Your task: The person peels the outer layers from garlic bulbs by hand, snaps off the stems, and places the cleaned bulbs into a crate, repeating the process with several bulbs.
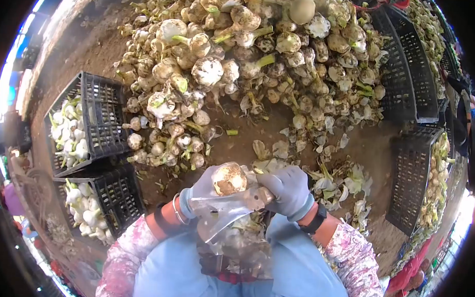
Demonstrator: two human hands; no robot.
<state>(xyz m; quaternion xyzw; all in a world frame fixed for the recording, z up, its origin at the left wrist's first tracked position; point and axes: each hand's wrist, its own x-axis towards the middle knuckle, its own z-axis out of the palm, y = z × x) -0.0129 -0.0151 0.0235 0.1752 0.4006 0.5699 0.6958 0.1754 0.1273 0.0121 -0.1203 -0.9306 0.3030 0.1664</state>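
Both hands wear pale grey gloves and are close together above the lap. My left hand (200,191) is closed around a round, brown-stained garlic bulb (229,179). My right hand (287,189) is closed just right of the bulb, its fingers wrapped round a small tool whose end shows between the hands; most of it is hidden. Below the hands a clear plastic sheet (234,242) hangs over the lap, with pale peelings on it. Ahead lies a large heap of dirty garlic bulbs (206,71).
Black crates (105,112) of cleaned white garlic stand at the left. More black crates (411,178) stand at the right, beside more garlic. Loose skins and leaves (346,181) lie on the brown ground right of my hands.
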